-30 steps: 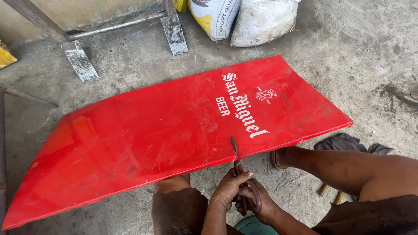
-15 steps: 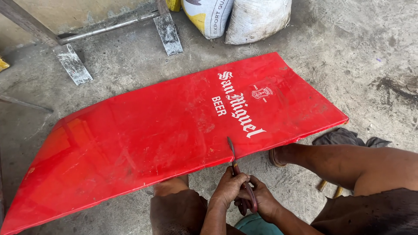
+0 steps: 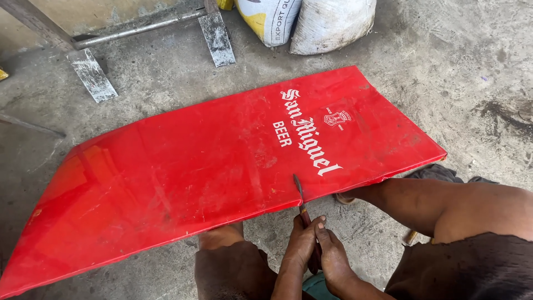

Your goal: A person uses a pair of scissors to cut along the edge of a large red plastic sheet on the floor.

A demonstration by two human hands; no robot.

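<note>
Since the earlier frames, the view is sliding a little left and closer, so the sacks and metal frame are sitting nearer the top edge; the hands and tool are hardly shifting against the panel.

Both hands are working low at the centre. One hand [image 3: 302,244], the left by its place, is wrapping shut around the handle of a thin tool [image 3: 300,195]. Its partner [image 3: 333,258], apparently the right, is closing beside it on the lower handle, the two touching. Which arm each belongs to is hard to tell with certainty, since the wrists are crossing out of view.

That tool's tip is resting on the near edge of the red panel [image 3: 194,172], right where a notch is breaking the edge line. With the tip staying at the same spot across frames, the work seems to be continuing at that notch rather than moving along.

Lying flat on the concrete floor [image 3: 466,83], the panel is reaching from lower left to the right, with white lettering near its right end. A knee [image 3: 222,261] is sitting just below its edge, and a leg [image 3: 433,205] is stretching right. Two sacks [image 3: 327,22] and a metal frame [image 3: 139,25] are standing well beyond.
</note>
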